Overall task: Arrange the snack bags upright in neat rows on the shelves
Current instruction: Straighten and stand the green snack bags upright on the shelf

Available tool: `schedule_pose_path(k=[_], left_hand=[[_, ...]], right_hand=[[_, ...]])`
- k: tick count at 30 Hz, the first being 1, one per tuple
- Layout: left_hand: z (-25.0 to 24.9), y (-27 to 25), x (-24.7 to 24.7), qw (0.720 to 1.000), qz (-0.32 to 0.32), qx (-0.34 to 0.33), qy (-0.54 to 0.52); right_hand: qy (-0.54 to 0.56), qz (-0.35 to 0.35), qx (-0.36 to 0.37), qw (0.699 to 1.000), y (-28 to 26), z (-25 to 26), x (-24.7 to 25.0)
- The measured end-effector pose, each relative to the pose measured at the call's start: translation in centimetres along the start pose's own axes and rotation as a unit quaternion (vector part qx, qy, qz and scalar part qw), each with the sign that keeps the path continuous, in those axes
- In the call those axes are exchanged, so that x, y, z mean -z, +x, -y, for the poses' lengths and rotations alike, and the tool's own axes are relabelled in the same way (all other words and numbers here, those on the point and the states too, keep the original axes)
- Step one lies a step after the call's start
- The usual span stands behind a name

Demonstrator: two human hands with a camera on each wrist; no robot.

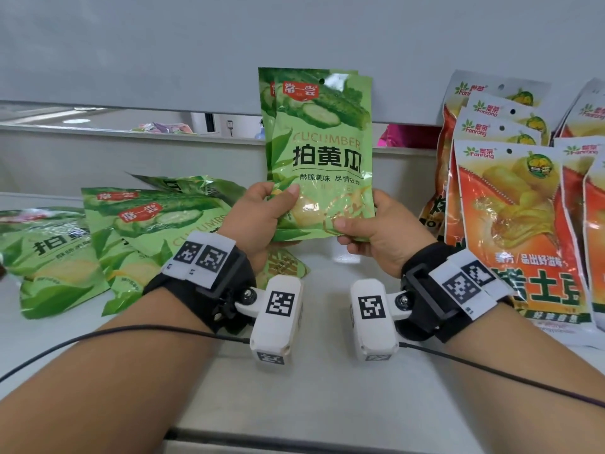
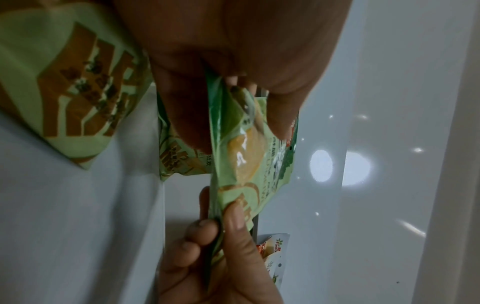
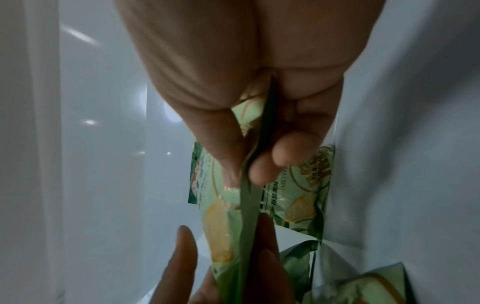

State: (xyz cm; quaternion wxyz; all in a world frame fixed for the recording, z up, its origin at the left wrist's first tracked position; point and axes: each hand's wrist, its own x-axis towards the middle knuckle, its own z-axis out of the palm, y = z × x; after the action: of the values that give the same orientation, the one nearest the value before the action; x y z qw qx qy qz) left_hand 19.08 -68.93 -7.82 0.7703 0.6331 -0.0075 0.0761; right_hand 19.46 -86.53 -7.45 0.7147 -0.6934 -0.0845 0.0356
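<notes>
Above the white shelf [image 1: 327, 404], mid-frame: left hand [image 1: 258, 214] and right hand [image 1: 376, 231] pinch the bottom corners of the green cucumber bags [image 1: 319, 152], thumbs in front, fingers curled behind. Two glossy, crinkly, flat pouches, held upright. Orange bags [image 1: 510, 204] stand right; loose green bags [image 1: 98, 237] lie flat left.

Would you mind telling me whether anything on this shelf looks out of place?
Yes: the green bags on the left lie flat and overlapping in a heap, while the orange bags on the right stand upright in rows.
</notes>
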Motion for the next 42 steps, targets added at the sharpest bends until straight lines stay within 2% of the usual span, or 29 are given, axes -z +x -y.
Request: schedule_pose_path(k=[3,8,13,17,18,19,22,25,29,33,38,42], left_hand=[[-0.3,-0.1,0.0,0.999,0.029,0.018,-0.003],[-1.3,0.0,0.2,1.0,0.009,-0.001,0.006],[-1.9,-0.3,0.2,0.999,-0.009,-0.024,0.028],[-2.3,-0.7,0.7,0.998,-0.036,-0.042,0.042],[-2.4,-1.0,0.7,0.997,-0.034,-0.047,0.048],[-2.5,-1.2,0.7,0.997,-0.027,-0.052,0.052],[-2.8,-2.3,0.0,0.997,0.035,-0.052,0.047],[-3.2,-3.0,-0.5,0.995,0.078,-0.051,0.031],[-3.5,-3.4,-0.7,0.997,0.03,-0.069,0.024],[-3.1,-3.1,0.4,0.992,-0.029,-0.094,0.083],[-2.7,-3.6,1.7,0.996,-0.023,-0.055,0.061],[-2.8,-3.8,2.2,0.996,-0.022,-0.058,0.062]], right_hand=[[0.011,0.018,0.011,1.0,-0.1,0.3,0.1],[-0.019,0.044,0.028,0.998,-0.2,0.5,0.0],[-0.068,-0.022,0.053,0.996,0.0,0.3,-0.1],[-0.13,-0.113,0.106,0.979,0.1,0.5,0.2],[-0.126,-0.117,0.112,0.979,0.0,0.7,0.0],[-0.111,-0.103,0.111,0.982,-0.1,0.9,-0.3],[-0.027,-0.001,0.073,0.997,-1.2,1.2,-1.8],[0.015,0.067,0.064,0.996,-1.8,1.1,-2.7],[0.08,0.073,0.079,0.991,-1.9,1.2,-2.6],[0.117,0.113,0.07,0.984,-1.9,1.2,-2.2],[0.083,0.127,0.078,0.985,-1.6,0.8,-2.1],[0.094,0.078,0.089,0.988,-1.1,0.8,-2.2]])
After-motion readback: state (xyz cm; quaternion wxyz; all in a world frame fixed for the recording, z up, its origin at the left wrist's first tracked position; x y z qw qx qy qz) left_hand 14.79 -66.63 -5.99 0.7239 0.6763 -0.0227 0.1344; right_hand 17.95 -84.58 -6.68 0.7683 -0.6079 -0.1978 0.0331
